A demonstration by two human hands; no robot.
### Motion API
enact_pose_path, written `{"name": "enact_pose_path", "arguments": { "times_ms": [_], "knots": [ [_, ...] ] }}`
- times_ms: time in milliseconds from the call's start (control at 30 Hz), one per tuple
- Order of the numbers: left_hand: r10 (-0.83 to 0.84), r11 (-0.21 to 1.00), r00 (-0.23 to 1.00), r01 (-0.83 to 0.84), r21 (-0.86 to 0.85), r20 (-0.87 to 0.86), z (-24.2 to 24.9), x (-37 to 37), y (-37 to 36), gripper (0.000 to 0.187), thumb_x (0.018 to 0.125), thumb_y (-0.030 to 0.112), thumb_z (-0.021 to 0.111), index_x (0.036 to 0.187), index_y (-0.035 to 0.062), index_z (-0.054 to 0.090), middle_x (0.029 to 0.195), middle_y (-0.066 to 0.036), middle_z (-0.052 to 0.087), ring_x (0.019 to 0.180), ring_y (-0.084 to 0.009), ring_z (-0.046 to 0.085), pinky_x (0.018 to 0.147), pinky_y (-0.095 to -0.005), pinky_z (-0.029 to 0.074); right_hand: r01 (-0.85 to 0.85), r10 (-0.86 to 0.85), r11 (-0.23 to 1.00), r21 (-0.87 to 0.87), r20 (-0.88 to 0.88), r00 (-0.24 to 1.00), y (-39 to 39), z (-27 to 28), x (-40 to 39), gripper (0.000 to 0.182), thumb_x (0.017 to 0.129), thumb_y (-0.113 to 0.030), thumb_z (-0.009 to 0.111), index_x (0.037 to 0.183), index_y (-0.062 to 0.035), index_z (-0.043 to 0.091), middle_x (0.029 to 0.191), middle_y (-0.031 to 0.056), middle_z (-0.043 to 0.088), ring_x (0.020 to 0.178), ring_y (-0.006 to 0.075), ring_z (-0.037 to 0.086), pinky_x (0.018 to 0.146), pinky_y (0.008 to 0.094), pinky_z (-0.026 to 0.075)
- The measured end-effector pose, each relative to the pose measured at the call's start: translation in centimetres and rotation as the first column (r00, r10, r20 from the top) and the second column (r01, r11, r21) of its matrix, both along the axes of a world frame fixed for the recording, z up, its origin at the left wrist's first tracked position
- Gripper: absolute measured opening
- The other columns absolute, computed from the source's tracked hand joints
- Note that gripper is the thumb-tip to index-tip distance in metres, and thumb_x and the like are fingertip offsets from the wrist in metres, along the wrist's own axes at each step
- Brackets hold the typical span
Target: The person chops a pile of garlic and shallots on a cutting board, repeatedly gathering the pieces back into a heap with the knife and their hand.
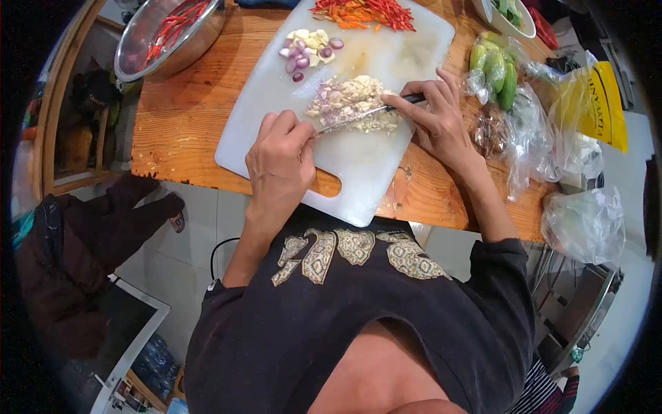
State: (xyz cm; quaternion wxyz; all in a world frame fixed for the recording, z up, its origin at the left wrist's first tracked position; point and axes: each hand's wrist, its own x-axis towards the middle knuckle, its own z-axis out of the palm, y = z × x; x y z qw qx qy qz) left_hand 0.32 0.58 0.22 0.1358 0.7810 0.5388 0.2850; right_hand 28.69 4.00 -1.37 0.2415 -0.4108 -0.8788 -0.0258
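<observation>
My right hand (438, 114) is closed round the black handle of a knife (355, 119), whose blade lies across a heap of chopped garlic and shallot (355, 96) on the white cutting board (262, 103). The fingers of my left hand (283, 148) pinch the tip end of the blade. Beyond the heap, on the board, are peeled garlic cloves and small purple shallots (303, 52). Cut red and orange chillies (365, 12) lie at the board's far edge.
A metal bowl (127, 58) with red chillies stands at the far left of the wooden table (179, 117). On the right are bagged green vegetables (495, 72), clear plastic bags (531, 131), a yellow package (603, 103) and a white bowl (527, 24) of greens.
</observation>
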Motion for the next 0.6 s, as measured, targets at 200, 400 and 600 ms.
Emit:
{"name": "enact_pose_path", "arguments": {
  "times_ms": [200, 400, 600],
  "knots": [
    [0.024, 1.000, 1.000, -0.023, 0.010, -0.014, -0.3, 0.1, -0.3, 0.013, 0.077, -0.002, 0.074, 0.084, 0.0055, 0.066, 0.084, -0.007, 0.055, 0.087, -0.0285, 0.059, 0.070, -0.0425, 0.049, -0.040, 0.038, 0.999, -0.028, -0.048, 0.998, 0.9, -0.1, -0.1, 0.065, 0.069, 0.000, 0.074, 0.128, -0.0278, 0.074, 0.107, 0.0018, 0.062, 0.108, 0.0251, 0.061, 0.118, 0.0546, 0.034],
    [0.042, 0.999, 0.999, -0.042, 0.021, -0.001, -0.4, 0.5, 0.3, 0.012, 0.078, -0.001, 0.074, 0.084, 0.0053, 0.066, 0.084, -0.008, 0.056, 0.086, -0.0288, 0.059, 0.069, -0.0429, 0.049, -0.072, 0.072, 0.997, -0.011, -0.048, 0.996, 2.0, 0.4, 0.2, 0.060, 0.072, -0.001, 0.074, 0.127, -0.0267, 0.074, 0.106, 0.0035, 0.062, 0.108, 0.0263, 0.061, 0.117, 0.0548, 0.036],
    [0.055, 0.997, 0.998, -0.055, 0.046, -0.009, -0.6, 0.4, 0.7, 0.012, 0.078, -0.002, 0.073, 0.084, 0.0049, 0.065, 0.084, -0.008, 0.056, 0.086, -0.0290, 0.059, 0.069, -0.0435, 0.049, -0.081, 0.079, 0.996, -0.030, -0.072, 0.994, 3.4, -0.7, 0.1, 0.052, 0.080, -0.001, 0.071, 0.126, -0.0245, 0.075, 0.105, 0.0063, 0.062, 0.104, 0.0283, 0.060, 0.115, 0.0542, 0.037]
  ]
}}
